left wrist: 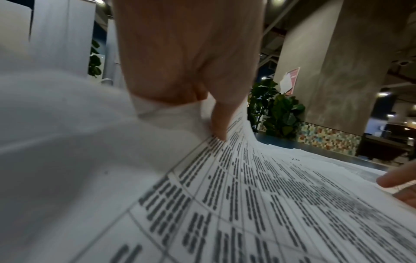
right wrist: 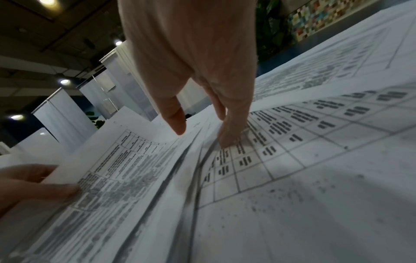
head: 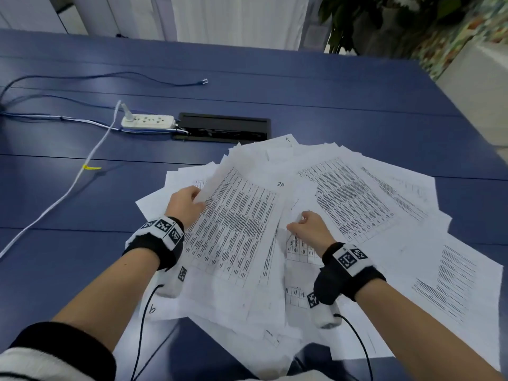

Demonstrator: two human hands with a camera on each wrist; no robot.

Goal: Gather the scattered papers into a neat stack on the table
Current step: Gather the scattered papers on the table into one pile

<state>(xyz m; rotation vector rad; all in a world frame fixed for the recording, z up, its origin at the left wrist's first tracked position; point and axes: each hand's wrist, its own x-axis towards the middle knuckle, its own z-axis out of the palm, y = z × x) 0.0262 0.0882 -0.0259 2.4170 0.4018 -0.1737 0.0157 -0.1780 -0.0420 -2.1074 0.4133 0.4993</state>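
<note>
Many printed white sheets (head: pixel 357 204) lie fanned and overlapping on the blue table (head: pixel 302 92) in front of me. My left hand (head: pixel 189 202) pinches the left edge of a lifted bundle of table-printed sheets (head: pixel 236 237). In the left wrist view its thumb (left wrist: pixel 219 128) lies on top of the bundle (left wrist: pixel 247 204), with the fingers hidden below. My right hand (head: pixel 305 226) sits at the bundle's right edge. Its fingertips (right wrist: pixel 227 140) press down on a gridded sheet (right wrist: pixel 281 160), the thumb (right wrist: pixel 178 122) apart from them. A loose sheet partly covers those fingers in the head view.
A white power strip (head: pixel 148 121) and a black cable box (head: pixel 222 127) sit just beyond the papers. A white cable (head: pixel 82 174) and blue cables (head: pixel 110 77) run across the table's left side. A plant (head: pixel 357 20) stands past the far right corner. Some sheets overhang the near edge.
</note>
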